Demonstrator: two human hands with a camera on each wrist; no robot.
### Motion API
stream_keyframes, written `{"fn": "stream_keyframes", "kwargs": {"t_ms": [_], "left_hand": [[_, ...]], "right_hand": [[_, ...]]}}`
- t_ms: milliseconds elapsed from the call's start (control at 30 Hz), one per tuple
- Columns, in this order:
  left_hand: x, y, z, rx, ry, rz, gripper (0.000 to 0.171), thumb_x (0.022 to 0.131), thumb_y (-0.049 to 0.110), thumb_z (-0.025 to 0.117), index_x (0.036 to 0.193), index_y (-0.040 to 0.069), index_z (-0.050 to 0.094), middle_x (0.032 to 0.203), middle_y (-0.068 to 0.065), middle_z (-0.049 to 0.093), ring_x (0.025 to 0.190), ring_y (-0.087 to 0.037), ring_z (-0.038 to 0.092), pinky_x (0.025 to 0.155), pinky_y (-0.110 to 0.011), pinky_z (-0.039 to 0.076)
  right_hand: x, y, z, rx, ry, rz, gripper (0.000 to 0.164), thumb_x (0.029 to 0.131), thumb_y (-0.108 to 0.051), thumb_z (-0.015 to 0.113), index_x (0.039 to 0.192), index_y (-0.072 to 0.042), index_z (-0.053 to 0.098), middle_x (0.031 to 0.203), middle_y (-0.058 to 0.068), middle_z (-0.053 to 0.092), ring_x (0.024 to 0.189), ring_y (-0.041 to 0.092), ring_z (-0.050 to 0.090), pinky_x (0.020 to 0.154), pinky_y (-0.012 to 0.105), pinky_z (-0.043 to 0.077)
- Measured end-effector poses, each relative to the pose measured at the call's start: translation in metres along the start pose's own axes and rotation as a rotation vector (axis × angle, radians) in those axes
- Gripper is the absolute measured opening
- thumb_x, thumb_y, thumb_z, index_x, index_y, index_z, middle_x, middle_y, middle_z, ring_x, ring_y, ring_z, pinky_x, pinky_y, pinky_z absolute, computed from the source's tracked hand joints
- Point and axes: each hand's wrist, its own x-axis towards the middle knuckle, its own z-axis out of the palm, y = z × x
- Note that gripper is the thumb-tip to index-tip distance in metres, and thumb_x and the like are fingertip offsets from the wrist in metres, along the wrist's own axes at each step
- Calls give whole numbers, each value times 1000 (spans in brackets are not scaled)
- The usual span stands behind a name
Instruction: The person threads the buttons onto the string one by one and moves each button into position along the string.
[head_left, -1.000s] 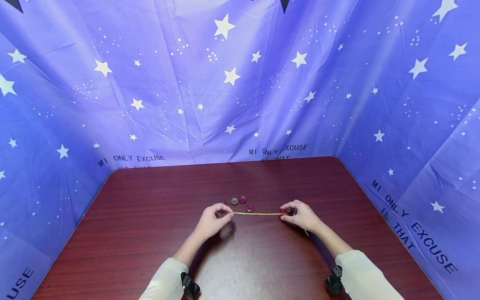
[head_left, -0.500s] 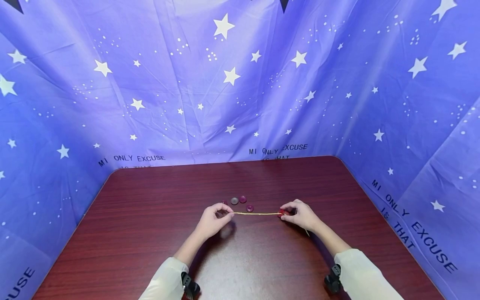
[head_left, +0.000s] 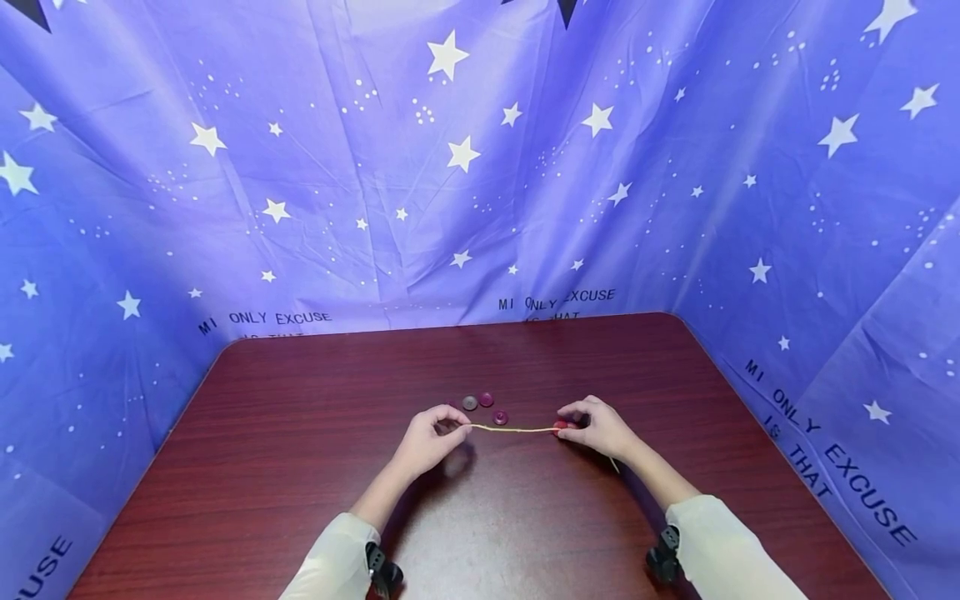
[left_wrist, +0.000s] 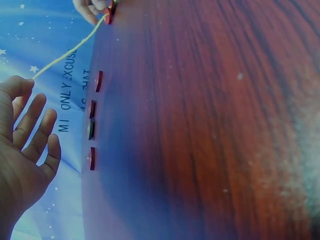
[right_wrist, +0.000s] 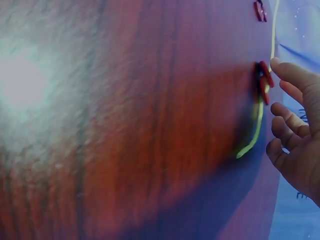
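A thin yellow string (head_left: 513,429) stretches between the two hands, above the table. At its left end, the thumb and forefinger of the left hand (head_left: 423,444) pinch the string; the other fingers are loosely bent in the left wrist view. On the right side, red buttons (right_wrist: 265,82) sit on the string, one leaning against another. The right hand (head_left: 602,429) holds a red button (head_left: 561,427) at its thumb and forefinger tips. Past the buttons, the loose string end (right_wrist: 256,135) hangs down beside the right hand.
Loose buttons lie beyond the hands: a grey button (head_left: 469,403), a maroon button (head_left: 486,399) and another maroon button (head_left: 500,417). One more red button (left_wrist: 92,158) is mostly hidden by the left hand in the head view. Star-printed cloth (head_left: 420,183) surrounds the dark red table (head_left: 315,400).
The red button at the right hand has shifted slightly left along the string and now appears turned. The string sags a little more. The left hand has barely moved.
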Motion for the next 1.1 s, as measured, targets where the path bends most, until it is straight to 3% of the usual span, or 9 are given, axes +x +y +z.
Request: {"fn": "stream_keyframes", "kwargs": {"t_ms": [233,433,633,767,933,1100], "left_hand": [[2,5,1,-15,15,4,5,81,13,71,84,13,68,78,-1,67,71,-5,58,65,-20,47],[0,14,2,7,17,2,6,82,7,70,86,4,68,78,-8,68,73,-14,59,65,-21,46],[-5,43,-4,-5,-5,41,6,82,2,67,87,-1,67,81,-11,67,75,-19,61,66,-21,46],[-5,49,-4,-6,-4,79,6,81,1,67,87,-1,68,81,-12,67,75,-23,62,66,-23,47],[-2,39,2,-13,-5,82,6,81,3,68,88,3,69,83,-10,67,77,-24,62,66,-23,47],[3,19,8,-26,9,96,6,82,9,70,88,9,71,83,-5,67,77,-16,62,65,-22,47]], "right_hand": [[9,-28,-2,64,5,13,28,79,-23,74,102,-8,70,86,2,60,63,5,54,60,20,45],[17,-58,7,96,16,-65,24,83,-26,70,101,-10,71,90,-4,66,80,8,57,72,26,47],[22,-83,22,254,-73,-76,24,85,-23,68,104,-8,69,95,1,69,83,12,63,71,23,50],[23,-98,29,337,-126,-60,22,87,-18,66,105,-5,68,100,10,69,83,19,66,70,21,51],[18,-121,25,358,-168,-56,22,88,-12,64,106,-1,67,104,14,69,89,23,65,72,19,50],[21,-112,33,342,-175,-67,17,88,-26,65,101,-16,71,100,0,71,93,12,62,78,24,50]]}}
